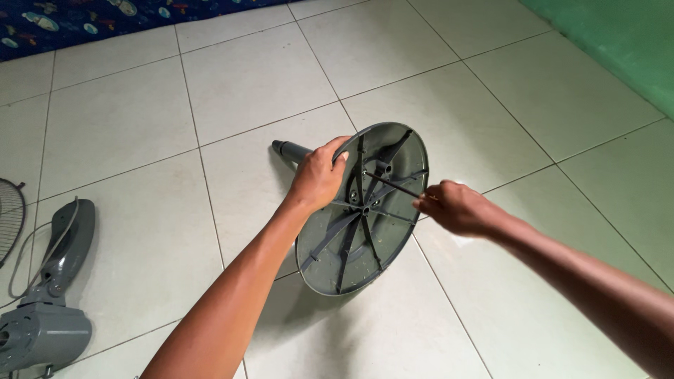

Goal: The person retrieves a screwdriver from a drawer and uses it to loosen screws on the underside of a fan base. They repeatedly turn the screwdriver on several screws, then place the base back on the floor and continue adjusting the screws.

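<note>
A round grey fan base (351, 238) lies tipped on its edge on the tiled floor, ribbed underside facing me. Its grey pole (289, 149) sticks out behind it along the floor. My left hand (317, 175) grips the base's upper rim. My right hand (456, 207) holds a thin dark screwdriver (393, 185), whose tip points into the hub near the base's centre.
A grey fan motor housing with neck and cord (49, 295) lies at the lower left. Part of a wire fan grille (8, 217) shows at the left edge. A patterned blue mat (84, 21) runs along the top left, a green wall (618, 42) at the right.
</note>
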